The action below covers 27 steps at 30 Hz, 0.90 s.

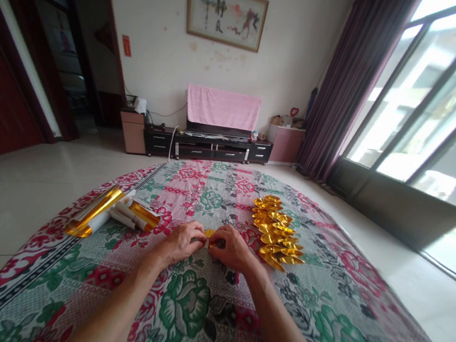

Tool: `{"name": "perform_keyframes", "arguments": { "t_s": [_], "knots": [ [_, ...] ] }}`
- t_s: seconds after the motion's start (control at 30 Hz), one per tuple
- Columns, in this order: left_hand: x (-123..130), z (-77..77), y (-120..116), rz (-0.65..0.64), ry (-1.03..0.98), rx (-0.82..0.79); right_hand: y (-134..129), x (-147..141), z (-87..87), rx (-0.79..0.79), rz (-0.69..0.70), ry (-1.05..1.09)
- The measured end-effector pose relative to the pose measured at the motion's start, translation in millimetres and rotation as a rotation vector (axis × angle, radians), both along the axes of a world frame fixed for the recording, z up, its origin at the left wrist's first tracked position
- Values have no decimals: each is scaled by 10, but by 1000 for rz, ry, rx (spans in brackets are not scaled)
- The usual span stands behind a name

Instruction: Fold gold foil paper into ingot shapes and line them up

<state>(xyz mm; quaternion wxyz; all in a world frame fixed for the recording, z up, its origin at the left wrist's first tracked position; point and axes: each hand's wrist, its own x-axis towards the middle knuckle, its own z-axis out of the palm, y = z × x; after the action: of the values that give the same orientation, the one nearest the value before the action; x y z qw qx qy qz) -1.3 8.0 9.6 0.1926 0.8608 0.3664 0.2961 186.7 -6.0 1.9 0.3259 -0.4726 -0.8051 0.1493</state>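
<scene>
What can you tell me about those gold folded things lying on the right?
The gold folded pieces look shiny, creased and foil-like, with pointed ends sticking out sideways. They lie close together in a front-to-back line on the flowered tablecloth, to the right of the right hand. Neither hand touches them. They crowd too closely to count.

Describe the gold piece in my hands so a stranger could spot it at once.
On the big flowered cloth, curled gold sheets lie left, folded gold pieces right. Between them the left hand and right hand nearly meet. The gold piece is the small bit there, the only one held.
</scene>
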Motion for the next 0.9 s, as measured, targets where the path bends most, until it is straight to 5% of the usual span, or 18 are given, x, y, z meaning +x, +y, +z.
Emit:
{"name": "perform_keyframes", "arguments": {
  "t_s": [0.4,0.9],
  "knots": [
    [80,-135,57,89,-38,147,-64,11,50,82,32,5],
    [128,-207,142,282,-135,-23,-63,-124,71,56,-238,-121]
  ]
}}
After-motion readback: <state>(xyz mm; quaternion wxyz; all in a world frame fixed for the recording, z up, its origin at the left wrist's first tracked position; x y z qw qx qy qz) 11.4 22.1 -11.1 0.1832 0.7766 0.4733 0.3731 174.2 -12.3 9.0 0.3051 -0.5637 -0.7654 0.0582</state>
